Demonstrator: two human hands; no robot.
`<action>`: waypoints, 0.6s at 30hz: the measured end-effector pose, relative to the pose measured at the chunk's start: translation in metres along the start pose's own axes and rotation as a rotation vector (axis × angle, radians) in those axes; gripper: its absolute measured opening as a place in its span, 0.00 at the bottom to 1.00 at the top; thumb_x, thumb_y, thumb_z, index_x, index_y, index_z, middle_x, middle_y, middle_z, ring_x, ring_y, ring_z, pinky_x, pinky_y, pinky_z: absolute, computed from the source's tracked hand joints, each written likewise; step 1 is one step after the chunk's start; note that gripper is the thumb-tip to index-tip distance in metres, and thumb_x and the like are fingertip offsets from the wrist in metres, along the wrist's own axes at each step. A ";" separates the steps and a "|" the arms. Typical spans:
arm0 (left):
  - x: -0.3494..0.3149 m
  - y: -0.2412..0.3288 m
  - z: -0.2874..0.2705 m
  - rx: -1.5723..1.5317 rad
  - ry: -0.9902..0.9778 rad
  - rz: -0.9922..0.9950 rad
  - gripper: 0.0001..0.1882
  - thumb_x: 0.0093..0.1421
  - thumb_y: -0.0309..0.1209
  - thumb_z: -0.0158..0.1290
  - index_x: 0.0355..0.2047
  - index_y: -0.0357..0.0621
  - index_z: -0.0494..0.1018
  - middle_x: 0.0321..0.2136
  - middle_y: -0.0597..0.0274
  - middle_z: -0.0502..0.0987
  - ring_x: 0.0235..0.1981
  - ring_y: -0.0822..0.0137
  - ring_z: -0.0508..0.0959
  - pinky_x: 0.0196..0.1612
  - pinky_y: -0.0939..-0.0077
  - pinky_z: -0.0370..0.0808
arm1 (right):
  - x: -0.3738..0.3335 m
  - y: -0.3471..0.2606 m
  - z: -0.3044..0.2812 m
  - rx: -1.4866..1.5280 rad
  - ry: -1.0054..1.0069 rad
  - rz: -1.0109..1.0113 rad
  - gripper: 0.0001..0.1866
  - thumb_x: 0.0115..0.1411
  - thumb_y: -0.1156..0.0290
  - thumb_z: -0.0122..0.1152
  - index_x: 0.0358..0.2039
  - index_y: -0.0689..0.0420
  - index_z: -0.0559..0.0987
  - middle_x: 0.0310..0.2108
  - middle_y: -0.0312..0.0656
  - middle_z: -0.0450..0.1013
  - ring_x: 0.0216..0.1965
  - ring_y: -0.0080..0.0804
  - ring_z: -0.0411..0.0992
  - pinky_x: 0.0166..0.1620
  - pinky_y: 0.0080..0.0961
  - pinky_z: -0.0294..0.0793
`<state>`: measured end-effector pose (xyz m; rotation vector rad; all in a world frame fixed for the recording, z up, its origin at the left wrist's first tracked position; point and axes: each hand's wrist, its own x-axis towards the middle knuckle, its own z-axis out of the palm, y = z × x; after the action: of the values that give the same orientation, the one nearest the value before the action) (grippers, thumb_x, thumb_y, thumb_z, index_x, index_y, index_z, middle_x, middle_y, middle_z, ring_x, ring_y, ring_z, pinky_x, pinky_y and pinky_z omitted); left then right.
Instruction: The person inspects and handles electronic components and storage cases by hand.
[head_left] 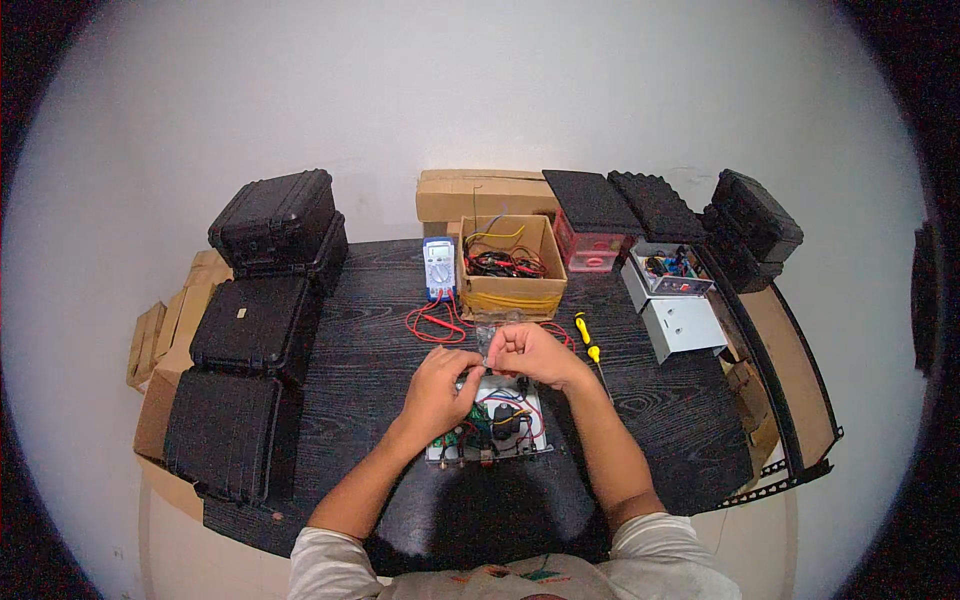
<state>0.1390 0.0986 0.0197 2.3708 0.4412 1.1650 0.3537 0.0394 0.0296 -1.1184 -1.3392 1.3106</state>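
Note:
My left hand [440, 388] and my right hand [532, 353] meet over the far edge of an open electronics chassis [500, 412]. Fingers of both are pinched together at one spot, and whatever is between them is too small to make out. A small clear plastic bag [486, 336] shows just beyond the fingertips; I cannot tell whether they touch it. Inside the white chassis are a green circuit board [466, 436], coloured wires and a round black part [507, 420]. My hands hide part of its far side.
Beyond my hands stand a blue-white multimeter [439, 268] with red leads [432, 325] and a cardboard box [512, 290] of cables. Two yellow-handled screwdrivers [594, 354] lie right, near an opened metal enclosure [684, 325]. Black cases [225, 430] line the left; more stand far right.

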 end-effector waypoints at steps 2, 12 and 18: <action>-0.001 0.000 0.001 0.016 0.003 0.008 0.06 0.60 0.26 0.59 0.37 0.38 0.78 0.33 0.52 0.81 0.37 0.49 0.79 0.45 0.58 0.74 | 0.000 0.000 0.002 -0.010 0.005 -0.005 0.02 0.64 0.76 0.63 0.37 0.59 0.79 0.31 0.33 0.80 0.28 0.16 0.75 0.33 0.16 0.76; -0.001 0.000 0.001 -0.008 -0.029 -0.085 0.06 0.59 0.25 0.59 0.36 0.38 0.78 0.32 0.53 0.81 0.36 0.50 0.79 0.43 0.59 0.74 | 0.001 -0.002 0.009 0.042 0.026 -0.035 0.04 0.63 0.79 0.61 0.39 0.60 0.79 0.31 0.34 0.80 0.29 0.18 0.77 0.35 0.16 0.78; 0.001 0.000 0.001 0.004 -0.016 -0.040 0.05 0.59 0.25 0.59 0.36 0.38 0.78 0.32 0.52 0.81 0.35 0.49 0.80 0.45 0.60 0.74 | 0.001 -0.003 0.009 0.140 0.039 0.009 0.03 0.64 0.79 0.61 0.38 0.61 0.80 0.31 0.37 0.80 0.29 0.19 0.78 0.35 0.17 0.79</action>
<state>0.1401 0.0984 0.0198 2.3623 0.4837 1.1276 0.3451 0.0392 0.0322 -1.0494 -1.1959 1.3610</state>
